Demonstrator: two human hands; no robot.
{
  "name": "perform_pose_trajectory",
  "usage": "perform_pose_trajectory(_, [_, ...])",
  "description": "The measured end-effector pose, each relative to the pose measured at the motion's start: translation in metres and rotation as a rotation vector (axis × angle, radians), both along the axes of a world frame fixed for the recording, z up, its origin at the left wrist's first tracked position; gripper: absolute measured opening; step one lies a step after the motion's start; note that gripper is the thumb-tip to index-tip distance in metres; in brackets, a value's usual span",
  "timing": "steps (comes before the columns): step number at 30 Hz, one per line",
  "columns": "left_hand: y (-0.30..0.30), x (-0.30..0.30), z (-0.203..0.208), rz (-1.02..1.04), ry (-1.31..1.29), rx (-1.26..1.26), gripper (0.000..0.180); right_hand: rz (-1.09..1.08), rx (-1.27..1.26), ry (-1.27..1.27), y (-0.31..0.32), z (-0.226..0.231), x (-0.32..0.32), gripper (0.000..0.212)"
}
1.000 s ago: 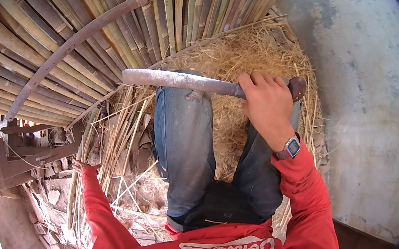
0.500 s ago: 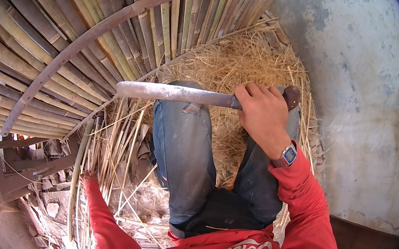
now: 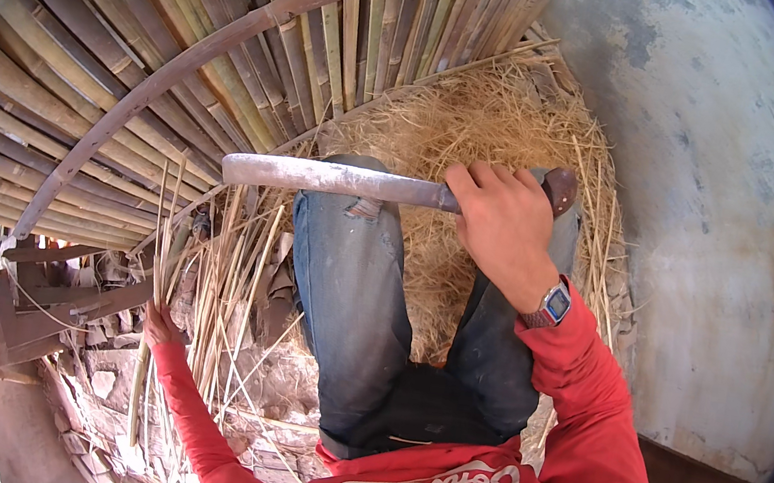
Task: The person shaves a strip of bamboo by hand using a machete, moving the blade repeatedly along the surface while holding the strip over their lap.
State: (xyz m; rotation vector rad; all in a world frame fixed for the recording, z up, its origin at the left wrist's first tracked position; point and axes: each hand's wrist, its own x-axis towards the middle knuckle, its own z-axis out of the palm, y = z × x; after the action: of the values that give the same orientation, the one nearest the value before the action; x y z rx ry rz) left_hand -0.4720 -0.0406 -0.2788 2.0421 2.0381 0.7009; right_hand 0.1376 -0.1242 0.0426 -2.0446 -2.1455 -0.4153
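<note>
My right hand is closed round the dark handle of a machete. Its long pale blade lies level over my knees and points left, and the rounded brown butt shows past my fist. Low on the left, my left hand is closed at a few thin bamboo strips that rise above it. Its fingers are small in view and partly hidden. More upright bamboo strips stand just right of that hand.
Beyond my knees lies a heap of pale shavings. A slatted bamboo panel with a curved crosspiece leans at upper left. A weathered wall rises on the right. Broken brown boards and rubble lie at lower left.
My left hand has risen and moved slightly left, and thin bamboo strips now stand up higher above it. The machete stays nearly level in my right hand, shifted very slightly left.
</note>
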Motion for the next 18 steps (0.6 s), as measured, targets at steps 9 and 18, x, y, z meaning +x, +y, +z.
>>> perform_pose_trajectory(9, [0.067,0.195,0.124,-0.389,-0.661,-0.352,0.027,0.066,0.141,0.063,-0.021,-0.004,0.015,0.017])
perform_pose_trajectory(18, [0.119,0.293,0.112,-0.712,-0.906,-0.595,0.028,0.054,0.257,0.202,-0.056,0.017,0.023,0.025])
